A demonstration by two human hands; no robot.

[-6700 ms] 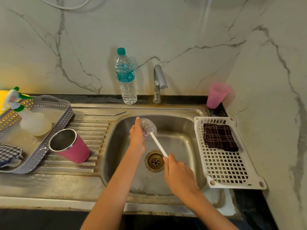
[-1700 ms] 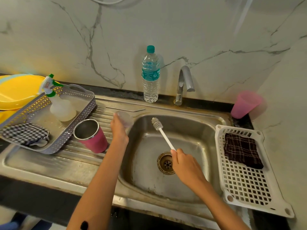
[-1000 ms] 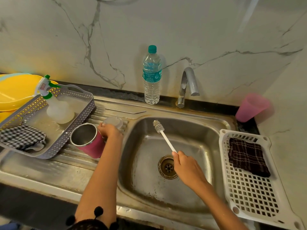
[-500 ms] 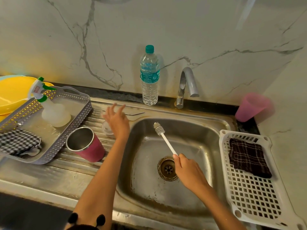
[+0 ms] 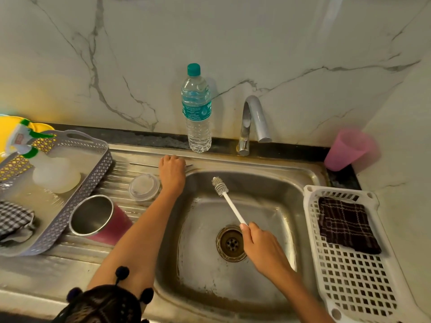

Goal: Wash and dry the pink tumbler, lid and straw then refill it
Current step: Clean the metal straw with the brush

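My left hand (image 5: 172,171) has its grip curled down over the straw (image 5: 144,164), which lies along the back edge of the draining board, long axis running left to right; whether my fingers have actually pinched it I cannot tell. The lid (image 5: 144,187) sits just left of that wrist, the tumbler (image 5: 99,220) nearer the front. My right hand (image 5: 262,249) holds the brush (image 5: 227,199) over the sink (image 5: 312,173), bristles pointing toward the straw.

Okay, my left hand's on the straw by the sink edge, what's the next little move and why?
Probably lift the metal straw off the drainboard and bring it over the basin. The left hand is closed over its near end, the lid already lies set down beside it, and the right hand holds the brush ready over the sink.
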